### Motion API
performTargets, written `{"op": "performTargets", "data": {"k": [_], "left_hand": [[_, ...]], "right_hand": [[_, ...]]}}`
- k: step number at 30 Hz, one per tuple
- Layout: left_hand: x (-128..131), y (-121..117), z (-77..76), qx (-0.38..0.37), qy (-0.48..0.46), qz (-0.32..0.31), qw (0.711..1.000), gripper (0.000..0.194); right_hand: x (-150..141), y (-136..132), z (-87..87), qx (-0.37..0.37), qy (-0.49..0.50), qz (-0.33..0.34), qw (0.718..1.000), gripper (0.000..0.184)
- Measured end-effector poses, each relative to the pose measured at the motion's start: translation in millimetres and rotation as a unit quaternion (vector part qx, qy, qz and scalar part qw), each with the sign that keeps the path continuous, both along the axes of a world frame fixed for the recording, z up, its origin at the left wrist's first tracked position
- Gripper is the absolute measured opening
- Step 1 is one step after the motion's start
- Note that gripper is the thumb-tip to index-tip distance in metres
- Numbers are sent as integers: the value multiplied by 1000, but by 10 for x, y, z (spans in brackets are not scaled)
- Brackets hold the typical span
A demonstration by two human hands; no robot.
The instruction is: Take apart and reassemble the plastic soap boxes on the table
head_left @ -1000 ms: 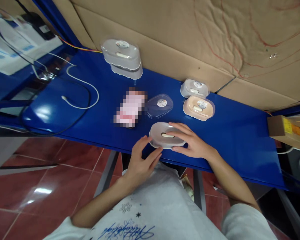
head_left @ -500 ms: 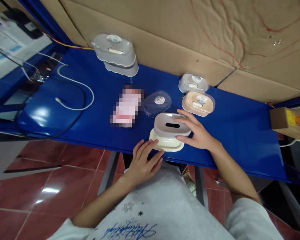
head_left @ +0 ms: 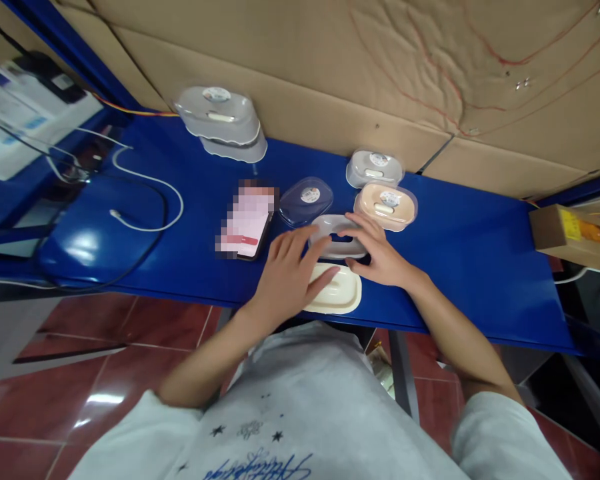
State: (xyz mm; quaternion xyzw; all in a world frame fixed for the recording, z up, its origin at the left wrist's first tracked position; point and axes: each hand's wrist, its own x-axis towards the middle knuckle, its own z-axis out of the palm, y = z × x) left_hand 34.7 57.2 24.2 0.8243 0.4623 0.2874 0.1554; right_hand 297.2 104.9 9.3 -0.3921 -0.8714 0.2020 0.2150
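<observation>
A grey oval box cover [head_left: 325, 229] with a dark slot lies on the blue table, just beyond a cream oval base [head_left: 347, 297] with a raised middle. My right hand [head_left: 380, 250] spans the cover's right end, fingers on its far side and thumb at its near side. Over the left end of the cover, my left hand [head_left: 293, 273] has its fingers spread; its thumb passes above the base and hides part of it. Whether the left fingertips touch the cover, I cannot tell. A clear lid [head_left: 297, 207] with a round sticker lies behind the cover.
A phone [head_left: 250, 220], partly pixelated, lies to the left. Behind stand stacked grey boxes [head_left: 225, 127], a smaller grey box [head_left: 373, 170] and a peach box [head_left: 383, 205]. Cables [head_left: 173, 190] cross the table's left part. A cardboard box [head_left: 560, 230] sits at the right end.
The grey cover has come up off the cream base and moved away from me, onto the table beyond it. My left hand has moved forward over the base toward the cover.
</observation>
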Motion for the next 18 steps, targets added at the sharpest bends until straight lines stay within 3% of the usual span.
{"op": "performTargets", "data": {"k": [3,8,14,18], "left_hand": [[101,392,97,12,76,31,997,66],[200,803,92,14,156,74,985,70],[200,1021,101,1,152,-12,988,55],[122,945,154,-15,94,-76,993,50]], "right_hand": [[-8,-51,28,6,-11,0,1000,52],[-95,-228,88,28,-62,11,998,68],[-249,-343,46,24,-111,31,993,76],[-273,-243,-11,35,-105,31,993,77]]}}
